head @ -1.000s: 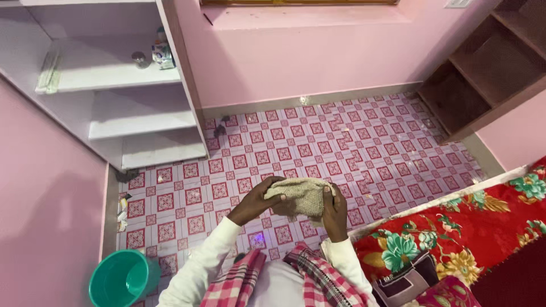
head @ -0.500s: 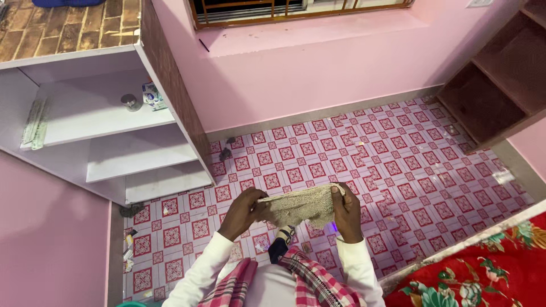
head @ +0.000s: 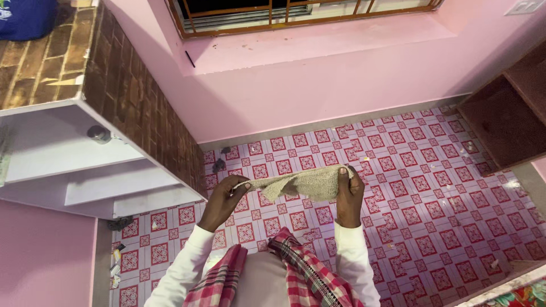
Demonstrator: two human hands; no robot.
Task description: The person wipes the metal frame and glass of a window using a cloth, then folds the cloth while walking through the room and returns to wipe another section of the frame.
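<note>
A beige knitted cloth is stretched between both my hands, in front of my chest and above the tiled floor. My left hand pinches its thin left end. Around the bunched right end my right hand is closed. My sleeves are white, and a pink checked scarf hangs from my shoulders below the hands.
A white shelf unit with a brick-patterned top stands at the left with a small metal tin on it. A brown shelf is at the right. A pink wall with a barred window faces me. The red-patterned floor tiles carry small bits of litter.
I have pulled the cloth from a bunched lump into a stretched strip, my hands moving apart. The view has tilted up, so the teal bucket and the red floral bedding have left the frame.
</note>
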